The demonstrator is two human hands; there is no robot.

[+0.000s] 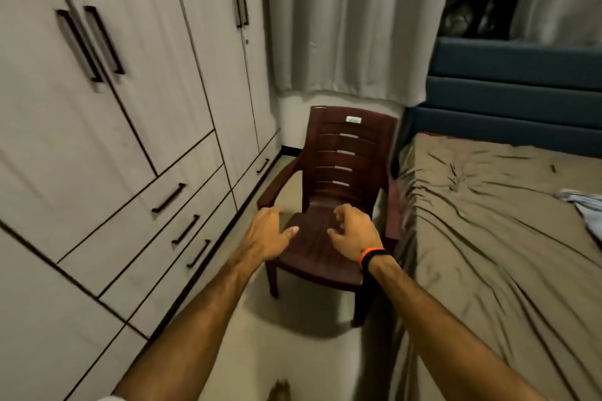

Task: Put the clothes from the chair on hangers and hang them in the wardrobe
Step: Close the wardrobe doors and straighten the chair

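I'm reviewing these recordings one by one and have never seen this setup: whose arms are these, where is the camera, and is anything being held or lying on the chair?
There is no machine here. A person wears a wide-angle camera on the head, looking forward and down, so the two bare arms reaching in from below are their own. The left hand and the right hand hover over the dark brown slatted plastic armchair, fingers loosely spread; neither holds anything. An orange-and-black wristband sits on the right wrist. The chair's seat shows no clothes. To the left stands the pale grey wardrobe with dark bar handles, doors closed. To the right is the bed with a crumpled olive sheet, and a light blue cloth lies at its far edge.
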